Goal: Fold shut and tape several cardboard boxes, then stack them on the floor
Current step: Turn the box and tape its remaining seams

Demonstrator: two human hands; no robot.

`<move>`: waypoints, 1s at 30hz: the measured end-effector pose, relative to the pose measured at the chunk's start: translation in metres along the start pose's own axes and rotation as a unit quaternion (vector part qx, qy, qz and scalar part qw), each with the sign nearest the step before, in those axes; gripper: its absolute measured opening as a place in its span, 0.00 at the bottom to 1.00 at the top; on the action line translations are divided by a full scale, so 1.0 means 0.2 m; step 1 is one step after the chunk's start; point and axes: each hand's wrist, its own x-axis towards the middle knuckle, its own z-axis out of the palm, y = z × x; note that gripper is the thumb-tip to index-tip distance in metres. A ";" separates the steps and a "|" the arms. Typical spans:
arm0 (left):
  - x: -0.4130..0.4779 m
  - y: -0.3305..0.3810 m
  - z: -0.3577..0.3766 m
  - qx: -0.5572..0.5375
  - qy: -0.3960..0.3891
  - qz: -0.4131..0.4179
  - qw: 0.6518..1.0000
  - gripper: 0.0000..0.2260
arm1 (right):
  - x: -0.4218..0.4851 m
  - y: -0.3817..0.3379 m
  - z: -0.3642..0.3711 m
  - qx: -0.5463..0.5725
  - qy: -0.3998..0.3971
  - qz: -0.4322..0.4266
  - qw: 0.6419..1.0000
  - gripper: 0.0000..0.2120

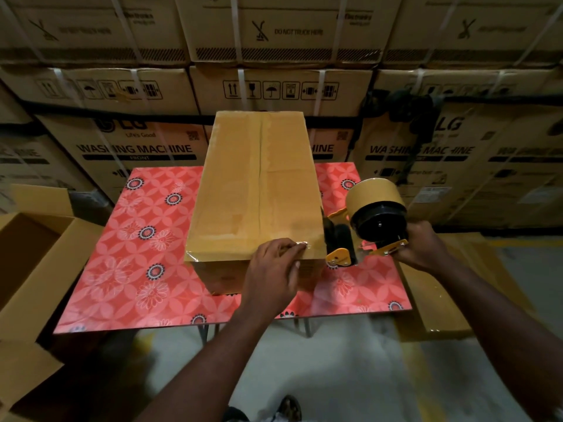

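Observation:
A closed cardboard box (259, 184) stands on the red flowered table (134, 263), its top flaps folded shut with clear tape along the centre seam and across the near edge. My left hand (274, 269) rests on the box's near right corner, fingers pressing the tape onto the edge. My right hand (419, 249) grips the handle of a yellow tape dispenser (365, 226) with a brown tape roll, held just to the right of the box's near corner. A strip of tape runs from the dispenser to the box edge.
An open cardboard box (33, 254) stands on the floor at the left. Another cardboard box (438, 303) sits on the floor to the right of the table. Stacked washing machine cartons (274, 86) form a wall behind the table. My shoe (289, 408) shows on the grey floor.

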 end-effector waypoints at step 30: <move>0.01 0.01 0.03 -0.026 -0.003 -0.039 0.999 0.16 | -0.04 0.15 0.13 -0.189 -0.188 0.163 0.950 0.21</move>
